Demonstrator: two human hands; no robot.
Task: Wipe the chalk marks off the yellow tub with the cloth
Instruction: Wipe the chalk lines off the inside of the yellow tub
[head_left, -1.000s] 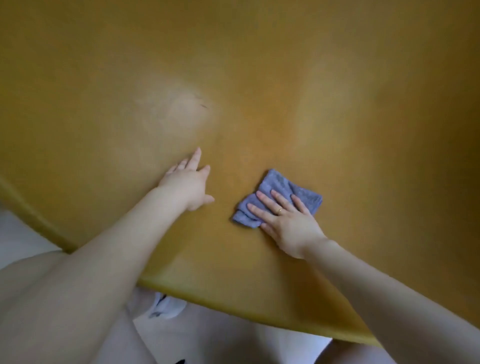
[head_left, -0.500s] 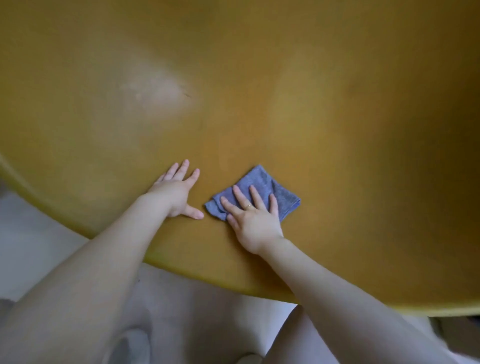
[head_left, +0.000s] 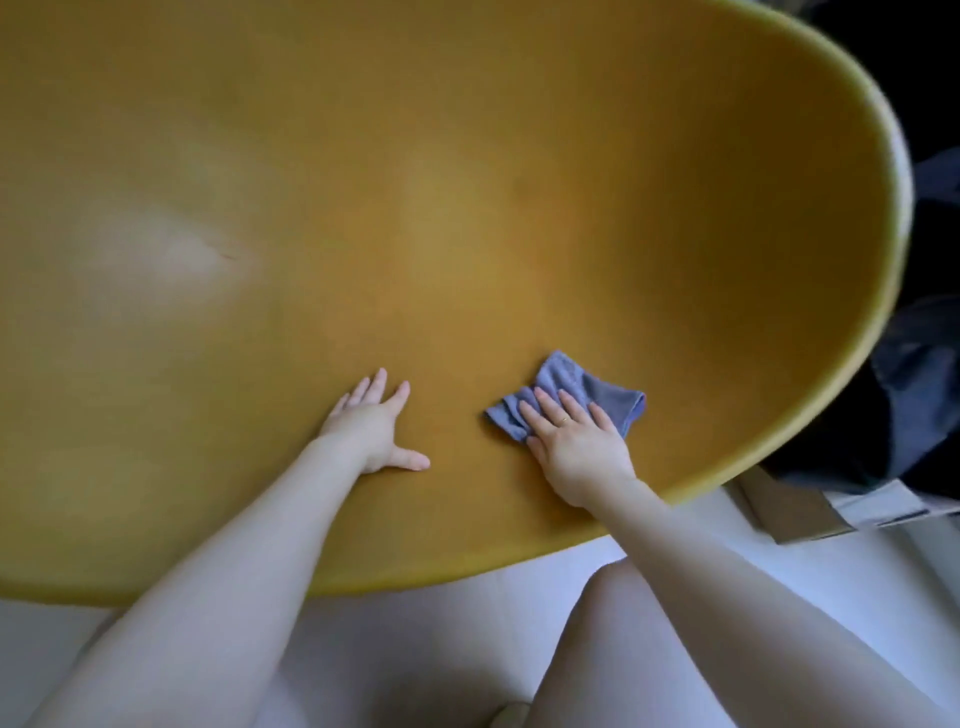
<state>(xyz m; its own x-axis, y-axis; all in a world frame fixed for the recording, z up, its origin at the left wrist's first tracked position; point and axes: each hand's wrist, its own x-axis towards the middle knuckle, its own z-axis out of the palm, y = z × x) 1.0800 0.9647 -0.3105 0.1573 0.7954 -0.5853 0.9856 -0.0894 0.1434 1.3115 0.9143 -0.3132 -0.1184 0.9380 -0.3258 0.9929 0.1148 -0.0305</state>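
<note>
Right hand (head_left: 576, 441) flat on yellow tub (head_left: 467, 208)

Right hand (head_left: 576, 441) flat on blue cloth (head_left: 571, 395), left hand (head_left: 371, 428) flat on yellow tub (head_left: 467, 208).

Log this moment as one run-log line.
right hand: flat, presses cloth on yellow tub | left hand: flat on tub | pale smear: unwiped

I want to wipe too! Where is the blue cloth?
The blue cloth lies flat on the yellow tub, lower right of the head view, under the right hand, near the tub's rim.
</note>
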